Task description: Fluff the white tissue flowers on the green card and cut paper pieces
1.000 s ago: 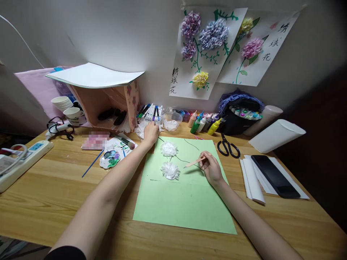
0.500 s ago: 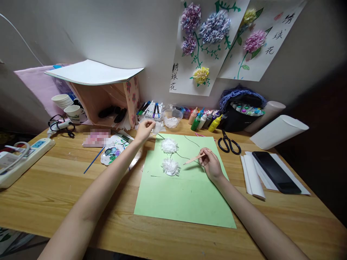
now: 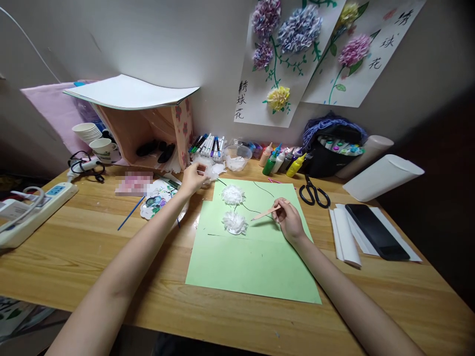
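A light green paper sheet lies on the wooden desk. Two white tissue flowers sit on its upper part beside thin black drawn stems. My left hand hovers just past the sheet's top left corner, fingers pinched on a white tissue piece. My right hand rests on the sheet's right side and grips a wooden stick whose tip points at the nearer flower.
Markers, a clear bowl and paint bottles line the wall. Scissors, white paper strips and a black phone lie right. A paint palette, blue brush and power strip lie left.
My left hand has lifted off the pile by the markers and drawn back slightly, now pinching a white tissue piece. The right hand with the stick has hardly moved.
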Tool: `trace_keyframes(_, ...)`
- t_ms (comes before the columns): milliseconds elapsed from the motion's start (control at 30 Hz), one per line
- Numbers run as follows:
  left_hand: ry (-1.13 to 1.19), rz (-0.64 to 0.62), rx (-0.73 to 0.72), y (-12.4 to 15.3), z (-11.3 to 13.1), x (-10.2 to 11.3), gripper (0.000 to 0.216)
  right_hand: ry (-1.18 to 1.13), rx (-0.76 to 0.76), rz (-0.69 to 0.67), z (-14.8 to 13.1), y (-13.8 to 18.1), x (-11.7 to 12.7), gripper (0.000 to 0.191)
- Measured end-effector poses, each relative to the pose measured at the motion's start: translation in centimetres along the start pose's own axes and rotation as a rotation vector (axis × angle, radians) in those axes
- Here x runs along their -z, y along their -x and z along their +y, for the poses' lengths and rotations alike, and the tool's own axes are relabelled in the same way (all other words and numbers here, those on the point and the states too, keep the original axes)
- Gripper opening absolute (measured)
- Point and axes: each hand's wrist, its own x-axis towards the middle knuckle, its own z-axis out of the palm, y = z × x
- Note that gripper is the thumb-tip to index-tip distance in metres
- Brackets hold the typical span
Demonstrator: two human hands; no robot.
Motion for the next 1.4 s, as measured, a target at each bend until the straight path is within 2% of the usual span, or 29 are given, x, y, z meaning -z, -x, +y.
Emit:
trace_keyframes(133,-0.16,-0.064,-0.299,0.5,0.9,1.3,0.039,0.004,0.001,0.002,-0.1,0.1,-0.1,0.025)
trace_keyframes(200,-0.122,-0.076,-0.331,0.5,1.4,1.7,0.042,0.006,-0.002,0.006,-0.2,0.1,-0.1,0.025)
trace_keyframes(333,0.168,-0.056,-0.244,-0.1,1.8,1.9,0.046,0.002,-0.005,0.004,-0.1,0.0,0.0,0.025)
trace_keyframes(467,0.093,-0.111,-0.273,-0.3,1.5,2.1,0.039,0.015,0.004,-0.006,0.0,0.0,0.1,0.025)
trace_keyframes(567,0.189,-0.133,-0.148,0.1,1.5,2.0,0.035,0.024,0.005,0.001,0.0,-0.1,0.1,0.025)
trace_keyframes(700,0.466,-0.147,0.03,0.7,2.0,2.1,0.047,0.016,0.018,-0.008,0.1,-0.1,0.1,0.025)
trace_keyframes(867,0.625,-0.215,0.073,2.3,3.1,2.6,0.049,-0.006,0.073,-0.015,-1.0,0.3,-0.1,0.024)
trace_keyframes(1033,0.626,-0.39,0.078,5.5,5.3,2.5,0.046,0.107,0.158,-0.081,-3.5,1.6,-2.8,0.027)
trace_keyframes(1133,0.61,-0.557,0.071,7.0,6.4,2.0,0.042,0.182,0.161,-0.192,-4.1,2.2,-5.4,0.024)
trace_keyframes(1200,0.61,-0.641,0.046,7.7,6.9,1.6,0.039,0.21,0.122,-0.287,-4.0,2.3,-6.8,0.029)
trace_keyframes(1300,0.577,-0.69,-0.005,8.2,6.8,1.6,0.035,0.201,0.053,-0.291,-3.7,2.0,-7.9,0.039)
trace_keyframes(1400,0.471,-0.671,-0.011,8.3,5.5,2.2,0.032,0.207,0.018,-0.237,-3.8,1.9,-7.6,0.042)
